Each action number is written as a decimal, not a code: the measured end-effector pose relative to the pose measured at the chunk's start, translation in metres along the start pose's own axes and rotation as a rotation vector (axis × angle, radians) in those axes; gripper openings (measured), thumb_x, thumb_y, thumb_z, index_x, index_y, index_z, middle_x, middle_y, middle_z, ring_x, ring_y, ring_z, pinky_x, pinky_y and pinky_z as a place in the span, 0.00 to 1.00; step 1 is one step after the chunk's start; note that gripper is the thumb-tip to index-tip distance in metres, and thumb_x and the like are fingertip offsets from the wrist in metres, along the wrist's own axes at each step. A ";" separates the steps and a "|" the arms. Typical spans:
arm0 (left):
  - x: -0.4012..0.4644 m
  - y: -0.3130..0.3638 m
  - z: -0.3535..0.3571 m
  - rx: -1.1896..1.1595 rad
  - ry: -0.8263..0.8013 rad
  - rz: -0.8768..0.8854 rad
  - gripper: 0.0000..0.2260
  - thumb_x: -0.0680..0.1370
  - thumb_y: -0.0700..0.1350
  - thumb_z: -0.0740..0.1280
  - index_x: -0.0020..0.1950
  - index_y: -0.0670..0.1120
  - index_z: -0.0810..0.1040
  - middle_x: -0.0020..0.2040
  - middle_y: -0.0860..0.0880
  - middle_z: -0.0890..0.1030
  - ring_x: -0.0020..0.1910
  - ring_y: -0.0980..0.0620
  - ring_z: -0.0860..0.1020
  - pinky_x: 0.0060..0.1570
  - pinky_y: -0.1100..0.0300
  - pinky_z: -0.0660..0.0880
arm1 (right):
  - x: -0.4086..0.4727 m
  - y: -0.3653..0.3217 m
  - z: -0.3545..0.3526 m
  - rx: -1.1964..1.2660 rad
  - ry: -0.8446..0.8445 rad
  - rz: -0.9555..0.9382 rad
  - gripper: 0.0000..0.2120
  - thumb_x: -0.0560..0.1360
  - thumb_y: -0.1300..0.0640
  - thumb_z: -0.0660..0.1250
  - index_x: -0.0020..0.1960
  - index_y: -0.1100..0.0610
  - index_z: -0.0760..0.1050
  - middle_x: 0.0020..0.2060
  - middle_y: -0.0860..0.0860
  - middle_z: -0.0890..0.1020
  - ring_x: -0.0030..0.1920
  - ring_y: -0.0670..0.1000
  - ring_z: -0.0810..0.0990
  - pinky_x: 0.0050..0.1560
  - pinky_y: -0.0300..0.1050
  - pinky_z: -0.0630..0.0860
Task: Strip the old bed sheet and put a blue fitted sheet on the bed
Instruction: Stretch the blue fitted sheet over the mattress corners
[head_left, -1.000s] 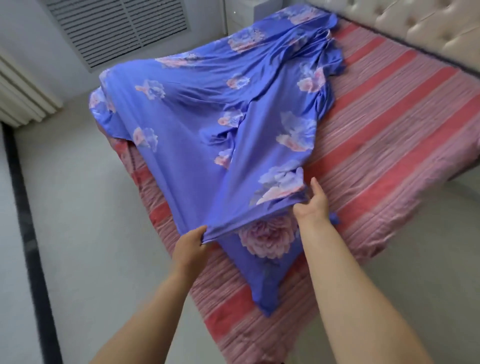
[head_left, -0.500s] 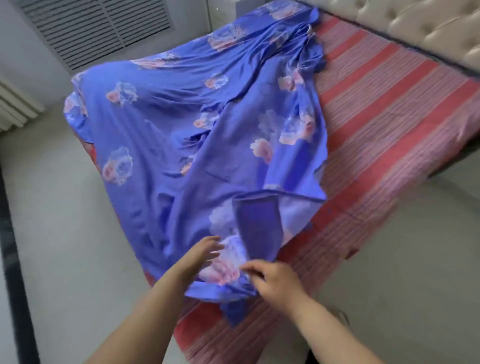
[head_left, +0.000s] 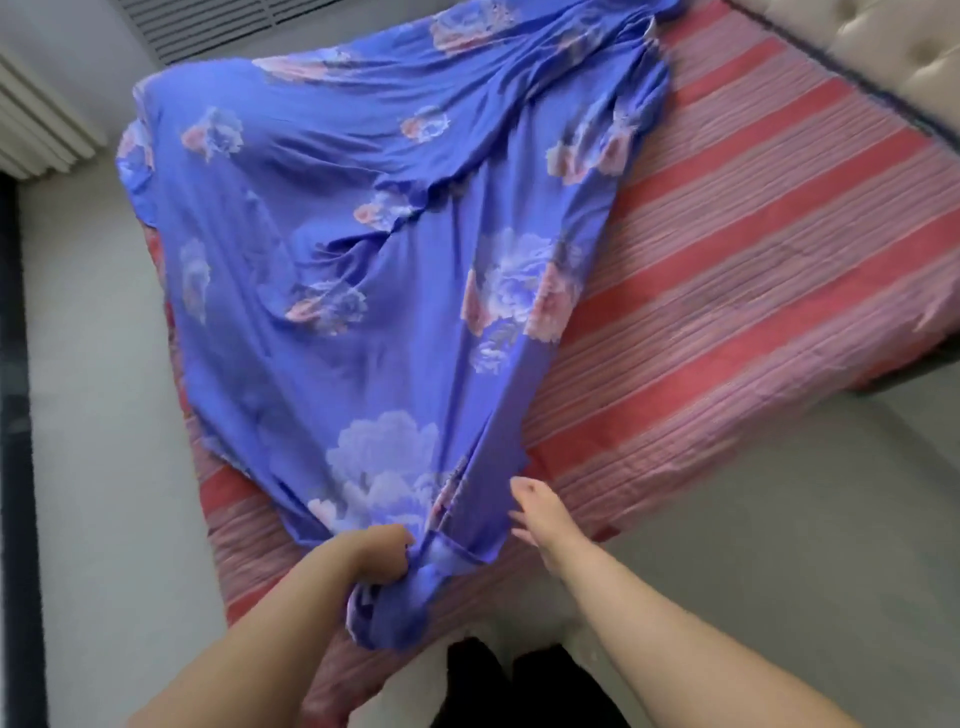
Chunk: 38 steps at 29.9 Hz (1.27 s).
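A blue fitted sheet (head_left: 374, 249) with pink and white flowers lies spread over the left half of the bed, narrowing toward me. Beneath it the mattress wears a red and pink striped cover (head_left: 737, 270), bare on the right half. My left hand (head_left: 376, 558) grips the bunched near corner of the blue sheet at the bed's near corner. Just to the right of that corner, my right hand (head_left: 543, 514) hovers with fingers spread, holding nothing and barely touching the sheet's edge.
A cream tufted headboard (head_left: 904, 57) runs along the far right. Grey floor (head_left: 93, 467) surrounds the bed on the left and right. A slatted vent (head_left: 218, 26) and pleated curtain (head_left: 36, 119) line the far wall. My dark-clad legs (head_left: 519, 686) stand at the bed's corner.
The sheet has been pulled taut toward me into a narrow point. My left hand now clutches the gathered corner, and my right hand has let go and moved off to the right.
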<state>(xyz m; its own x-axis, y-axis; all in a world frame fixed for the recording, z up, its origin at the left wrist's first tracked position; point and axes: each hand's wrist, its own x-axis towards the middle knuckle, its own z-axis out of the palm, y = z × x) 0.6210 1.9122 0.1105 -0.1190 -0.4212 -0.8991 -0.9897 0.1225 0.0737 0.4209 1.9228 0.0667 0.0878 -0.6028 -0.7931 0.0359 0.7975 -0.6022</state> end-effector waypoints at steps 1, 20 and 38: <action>-0.004 0.000 -0.004 0.080 -0.053 0.000 0.10 0.80 0.40 0.56 0.50 0.39 0.76 0.61 0.37 0.77 0.54 0.45 0.76 0.49 0.56 0.69 | 0.014 -0.008 0.000 0.196 -0.018 0.134 0.21 0.79 0.41 0.58 0.65 0.52 0.68 0.62 0.52 0.75 0.59 0.53 0.74 0.58 0.48 0.70; 0.024 -0.038 0.006 -0.006 -0.146 -0.519 0.18 0.78 0.48 0.59 0.67 0.48 0.74 0.66 0.49 0.75 0.63 0.49 0.73 0.59 0.59 0.68 | 0.131 -0.244 -0.112 0.782 0.022 -0.239 0.05 0.69 0.54 0.66 0.39 0.54 0.78 0.31 0.49 0.82 0.31 0.49 0.81 0.38 0.43 0.80; 0.134 0.307 -0.205 -0.974 0.625 -0.262 0.16 0.79 0.48 0.64 0.60 0.38 0.75 0.57 0.34 0.78 0.58 0.39 0.76 0.52 0.55 0.69 | 0.069 -0.195 -0.279 -0.272 -0.289 -0.286 0.21 0.70 0.43 0.70 0.38 0.63 0.76 0.33 0.44 0.80 0.35 0.39 0.75 0.40 0.35 0.72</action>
<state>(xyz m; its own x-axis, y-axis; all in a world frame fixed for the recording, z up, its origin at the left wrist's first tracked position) 0.2848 1.7093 0.1008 0.3456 -0.7308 -0.5886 -0.6008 -0.6542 0.4594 0.1426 1.7185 0.1040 0.3868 -0.7343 -0.5579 -0.1589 0.5428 -0.8247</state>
